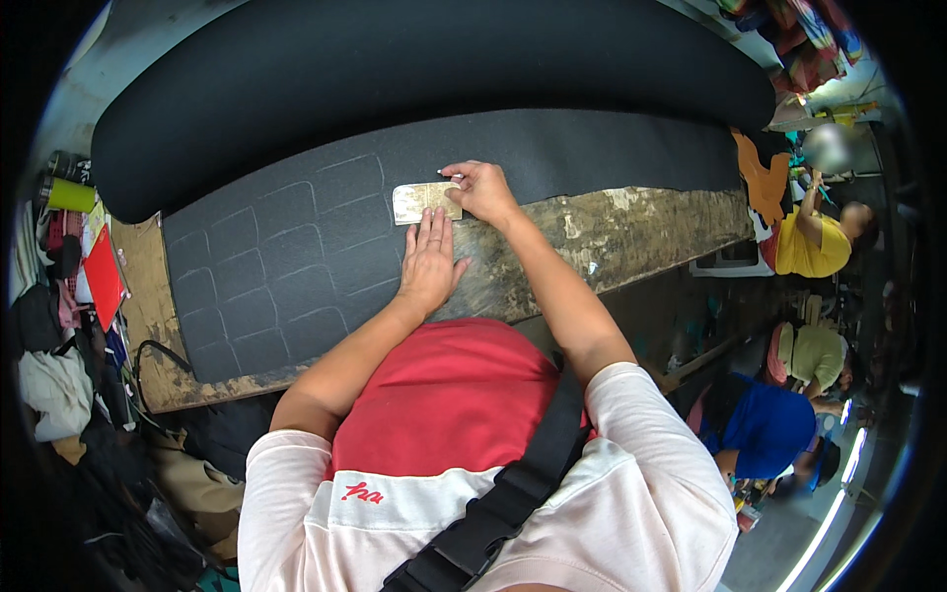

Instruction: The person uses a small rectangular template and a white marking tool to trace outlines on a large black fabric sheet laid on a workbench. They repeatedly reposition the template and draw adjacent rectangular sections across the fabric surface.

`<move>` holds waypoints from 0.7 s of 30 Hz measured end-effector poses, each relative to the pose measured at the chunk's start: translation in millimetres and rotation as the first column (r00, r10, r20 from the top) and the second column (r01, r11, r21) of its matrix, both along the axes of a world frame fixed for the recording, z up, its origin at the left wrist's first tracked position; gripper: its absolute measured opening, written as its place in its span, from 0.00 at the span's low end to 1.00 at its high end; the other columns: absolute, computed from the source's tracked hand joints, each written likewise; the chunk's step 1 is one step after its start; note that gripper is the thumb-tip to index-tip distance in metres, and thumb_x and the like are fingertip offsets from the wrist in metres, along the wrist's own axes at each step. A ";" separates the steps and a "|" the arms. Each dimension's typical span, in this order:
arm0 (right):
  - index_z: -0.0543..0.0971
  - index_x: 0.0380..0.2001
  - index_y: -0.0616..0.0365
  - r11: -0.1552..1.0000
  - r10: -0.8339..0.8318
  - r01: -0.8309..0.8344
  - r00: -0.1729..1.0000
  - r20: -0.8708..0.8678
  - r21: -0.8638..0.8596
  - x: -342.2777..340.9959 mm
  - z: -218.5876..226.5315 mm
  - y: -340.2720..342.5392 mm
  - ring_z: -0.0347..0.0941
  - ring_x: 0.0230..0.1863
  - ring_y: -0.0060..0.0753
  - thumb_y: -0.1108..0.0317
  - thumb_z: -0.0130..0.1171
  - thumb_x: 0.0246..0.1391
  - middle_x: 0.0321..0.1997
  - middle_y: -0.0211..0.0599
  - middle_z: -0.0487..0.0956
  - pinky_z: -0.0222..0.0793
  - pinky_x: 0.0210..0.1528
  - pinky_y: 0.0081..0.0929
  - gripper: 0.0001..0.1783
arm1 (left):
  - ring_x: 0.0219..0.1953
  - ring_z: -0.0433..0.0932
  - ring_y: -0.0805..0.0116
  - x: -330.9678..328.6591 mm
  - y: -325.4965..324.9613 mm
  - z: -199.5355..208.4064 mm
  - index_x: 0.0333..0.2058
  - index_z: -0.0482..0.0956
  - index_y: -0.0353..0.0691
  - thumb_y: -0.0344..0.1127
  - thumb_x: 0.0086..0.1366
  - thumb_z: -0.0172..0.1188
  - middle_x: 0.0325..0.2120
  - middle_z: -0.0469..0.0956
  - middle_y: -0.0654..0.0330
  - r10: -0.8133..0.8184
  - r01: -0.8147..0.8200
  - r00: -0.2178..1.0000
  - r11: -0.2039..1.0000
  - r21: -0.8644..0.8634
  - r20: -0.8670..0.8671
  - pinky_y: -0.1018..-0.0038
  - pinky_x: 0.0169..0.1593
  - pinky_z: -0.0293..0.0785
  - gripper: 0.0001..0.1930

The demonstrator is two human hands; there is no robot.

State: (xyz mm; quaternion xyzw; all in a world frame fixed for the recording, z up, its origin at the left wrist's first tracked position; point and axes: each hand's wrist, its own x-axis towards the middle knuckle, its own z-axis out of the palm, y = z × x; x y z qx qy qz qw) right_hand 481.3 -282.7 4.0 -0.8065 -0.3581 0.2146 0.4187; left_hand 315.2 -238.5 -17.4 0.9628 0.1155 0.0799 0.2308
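Observation:
A dark grey sheet of material lies on the worktable, covered on its left half with rows of pale traced outlines with rounded corners. At the right end of these rows rests a small pale template with rounded corners. My left hand lies flat, its fingertips pressing the template's near edge. Beside the template's right end, my right hand is closed in a pinch on a small white-tipped marking tool. The tip is just above the template's far edge. Most of the tool is hidden by the fingers.
A large black roll of material spans the table's far side. Worn wood of the worktable shows at right. Brown scraps hang at its right end. Left are a red folder and piled cloth. Several people work at right.

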 end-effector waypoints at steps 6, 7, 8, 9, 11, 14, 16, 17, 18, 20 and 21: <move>0.82 0.35 0.59 0.994 0.076 -0.075 0.997 0.002 -0.083 5.9 12.0 6.4 0.72 0.25 0.26 0.79 0.62 0.36 0.28 0.41 0.79 0.71 0.34 0.23 0.16 | 0.65 0.49 0.49 3.4 3.6 5.2 0.57 0.60 0.28 0.48 0.57 0.57 0.61 0.53 0.44 0.011 -0.009 0.998 0.999 0.033 -0.057 0.49 0.63 0.44 0.36; 0.82 0.35 0.59 0.993 0.077 -0.078 0.997 -0.005 -0.085 6.8 12.8 7.8 0.72 0.25 0.26 0.78 0.62 0.36 0.28 0.40 0.79 0.71 0.34 0.23 0.16 | 0.65 0.49 0.49 4.1 4.2 5.3 0.57 0.60 0.29 0.48 0.58 0.57 0.62 0.52 0.44 0.016 -0.016 1.000 0.998 0.056 -0.008 0.48 0.63 0.44 0.35; 0.82 0.36 0.59 0.993 0.067 -0.068 0.998 -0.008 -0.096 7.5 13.1 9.1 0.72 0.24 0.25 0.78 0.63 0.37 0.27 0.40 0.79 0.72 0.34 0.23 0.17 | 0.65 0.49 0.49 4.7 4.5 5.0 0.57 0.60 0.29 0.48 0.58 0.56 0.62 0.52 0.44 0.017 -0.015 0.999 0.998 0.059 -0.040 0.48 0.63 0.44 0.35; 0.82 0.36 0.58 0.994 0.066 -0.069 0.997 -0.039 -0.085 8.1 12.8 10.3 0.72 0.24 0.25 0.79 0.63 0.37 0.27 0.40 0.79 0.71 0.34 0.23 0.17 | 0.65 0.49 0.49 5.2 4.2 4.4 0.57 0.60 0.29 0.49 0.58 0.56 0.62 0.52 0.45 0.019 -0.017 0.999 0.997 0.073 -0.032 0.48 0.63 0.44 0.35; 0.82 0.36 0.58 0.995 0.041 -0.049 0.995 -0.092 -0.085 9.4 11.3 10.5 0.72 0.23 0.23 0.79 0.63 0.36 0.26 0.40 0.79 0.71 0.33 0.22 0.17 | 0.65 0.48 0.49 4.4 2.8 2.9 0.57 0.60 0.30 0.49 0.58 0.55 0.62 0.52 0.45 0.026 -0.023 0.999 0.996 0.084 -0.032 0.48 0.63 0.44 0.35; 0.81 0.37 0.58 0.992 0.090 -0.100 0.988 -0.126 -0.077 14.1 6.6 7.6 0.72 0.24 0.19 0.81 0.63 0.37 0.28 0.37 0.79 0.72 0.33 0.19 0.18 | 0.65 0.47 0.49 2.0 0.7 1.0 0.57 0.60 0.30 0.50 0.59 0.55 0.62 0.51 0.45 0.037 -0.034 0.999 0.997 0.074 -0.040 0.49 0.63 0.44 0.35; 0.81 0.38 0.59 0.999 0.050 -0.050 0.927 -0.371 0.008 19.8 3.1 4.7 0.72 0.25 0.18 0.81 0.62 0.38 0.30 0.35 0.79 0.72 0.33 0.17 0.18 | 0.66 0.46 0.49 0.5 0.0 0.3 0.57 0.60 0.30 0.50 0.59 0.55 0.62 0.50 0.45 0.046 -0.046 0.999 0.997 0.058 -0.009 0.49 0.64 0.43 0.35; 0.81 0.38 0.59 1.000 0.022 -0.010 0.875 -0.483 0.026 22.4 1.6 4.0 0.72 0.25 0.17 0.81 0.62 0.38 0.31 0.34 0.78 0.72 0.33 0.16 0.18 | 0.66 0.46 0.49 0.2 -0.1 0.3 0.58 0.59 0.30 0.50 0.59 0.55 0.63 0.50 0.45 0.026 -0.025 1.000 0.997 0.074 -0.018 0.49 0.64 0.43 0.35; 0.80 0.38 0.60 0.998 0.064 -0.041 0.870 -0.488 0.057 24.6 0.6 3.9 0.72 0.26 0.17 0.81 0.62 0.39 0.32 0.34 0.78 0.72 0.34 0.15 0.18 | 0.66 0.45 0.49 0.2 0.1 0.5 0.58 0.59 0.30 0.50 0.59 0.54 0.63 0.49 0.45 0.007 -0.007 1.000 0.995 0.096 -0.003 0.49 0.64 0.42 0.35; 0.80 0.39 0.60 0.999 0.032 -0.043 0.872 -0.488 -0.013 25.9 0.3 5.1 0.72 0.26 0.16 0.81 0.62 0.40 0.34 0.33 0.78 0.72 0.34 0.14 0.18 | 0.66 0.44 0.48 0.8 0.2 1.2 0.58 0.58 0.29 0.50 0.59 0.53 0.63 0.48 0.45 -0.004 0.005 1.000 0.994 0.112 -0.009 0.48 0.64 0.42 0.35; 0.81 0.37 0.60 0.997 0.069 -0.077 0.900 -0.431 -0.002 24.4 1.0 6.8 0.72 0.25 0.17 0.80 0.63 0.39 0.31 0.34 0.79 0.72 0.34 0.16 0.17 | 0.66 0.44 0.48 1.3 0.2 1.7 0.58 0.58 0.29 0.51 0.60 0.53 0.63 0.48 0.45 0.005 -0.003 1.000 0.994 0.108 -0.026 0.48 0.64 0.41 0.36</move>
